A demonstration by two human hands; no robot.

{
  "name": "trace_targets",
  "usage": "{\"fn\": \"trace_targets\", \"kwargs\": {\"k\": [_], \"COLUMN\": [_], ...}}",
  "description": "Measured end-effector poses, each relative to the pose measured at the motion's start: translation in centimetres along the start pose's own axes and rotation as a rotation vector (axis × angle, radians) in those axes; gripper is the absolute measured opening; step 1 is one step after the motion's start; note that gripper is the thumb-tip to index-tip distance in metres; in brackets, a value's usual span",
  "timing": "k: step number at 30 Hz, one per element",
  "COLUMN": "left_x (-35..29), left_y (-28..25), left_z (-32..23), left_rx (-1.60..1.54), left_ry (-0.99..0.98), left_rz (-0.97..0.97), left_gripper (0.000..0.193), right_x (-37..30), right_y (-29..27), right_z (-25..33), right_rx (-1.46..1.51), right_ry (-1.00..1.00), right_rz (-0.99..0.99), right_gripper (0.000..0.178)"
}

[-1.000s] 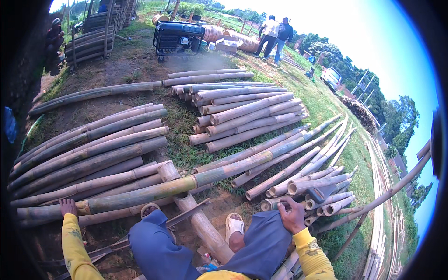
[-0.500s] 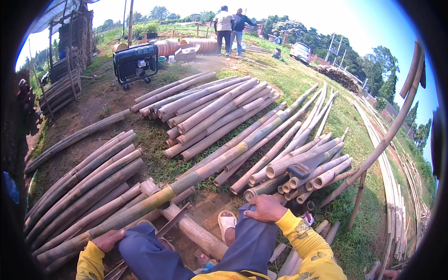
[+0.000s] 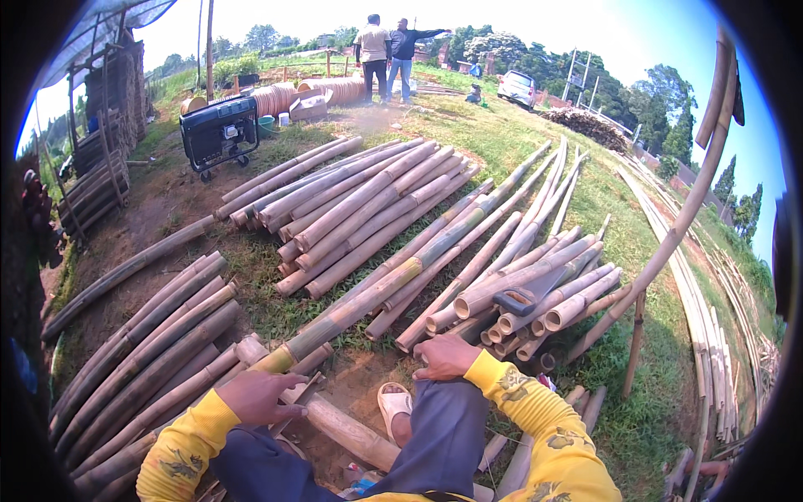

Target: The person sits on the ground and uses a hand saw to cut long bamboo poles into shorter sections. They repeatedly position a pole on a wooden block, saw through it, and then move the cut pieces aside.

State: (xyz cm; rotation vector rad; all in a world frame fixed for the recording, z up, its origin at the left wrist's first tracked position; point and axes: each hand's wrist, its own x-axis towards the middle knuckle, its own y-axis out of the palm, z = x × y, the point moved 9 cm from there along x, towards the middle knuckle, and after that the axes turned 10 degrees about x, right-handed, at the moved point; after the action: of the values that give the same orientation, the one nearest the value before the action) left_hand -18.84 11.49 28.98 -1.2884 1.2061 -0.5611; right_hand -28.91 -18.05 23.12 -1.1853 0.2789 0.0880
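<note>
My left hand [image 3: 261, 396] reaches over a long greenish bamboo pole [image 3: 322, 326], its thumb and forefinger apart. Beside those fingers a narrow metal blade [image 3: 309, 386] shows in part; its handle is hidden. Under the long pole lies a thick, pale bamboo log [image 3: 351, 431], between my feet. On my right knee [image 3: 452, 402] rests my right hand [image 3: 447, 358], fingers curled and nothing visible in them. Just ahead of it, a handsaw [image 3: 514, 301] with a black handle lies on a pile of cut bamboo [image 3: 569, 314].
More bamboo stacks lie ahead [image 3: 368, 209] and at left [image 3: 142, 335]. A bent pole [image 3: 669, 243] leans at right, above long split strips [image 3: 707, 368]. Farther off are a black generator [image 3: 219, 134], orange coiled tubing [image 3: 272, 100], two people [image 3: 387, 58] and a car [image 3: 517, 88].
My left hand has moved from beside my left thigh up and right, to the blade and the long pole. My right hand stays at the knee. The whole view has shifted slightly.
</note>
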Motion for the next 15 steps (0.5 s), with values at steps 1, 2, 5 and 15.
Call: {"fn": "trace_targets", "kwargs": {"k": [1, 2, 5, 15], "left_x": [2.2, 3.4, 8.2, 8.1], "left_y": [-1.2, -2.3, -3.0, 10.1], "left_z": [0.2, 1.3, 8.0, 26.9], "left_rx": [0.058, 0.121, 0.076, -0.144], "left_ry": [0.005, -0.024, -0.172, -0.670], "left_rz": [-0.046, -0.092, -0.271, -0.140], "left_gripper": [0.068, 0.068, 0.065, 0.063], "right_x": [1.5, 3.5, 8.0, 13.7], "right_y": [-0.2, -0.8, -4.2, 2.7], "right_z": [-0.9, 0.2, 2.3, -6.8], "right_rx": [0.016, 0.036, 0.043, 0.040], "right_ry": [-0.023, -0.081, -0.092, 0.031], "right_rz": [-0.004, -0.009, -0.156, -0.078], "right_gripper": [0.051, 0.054, 0.047, 0.046]}}
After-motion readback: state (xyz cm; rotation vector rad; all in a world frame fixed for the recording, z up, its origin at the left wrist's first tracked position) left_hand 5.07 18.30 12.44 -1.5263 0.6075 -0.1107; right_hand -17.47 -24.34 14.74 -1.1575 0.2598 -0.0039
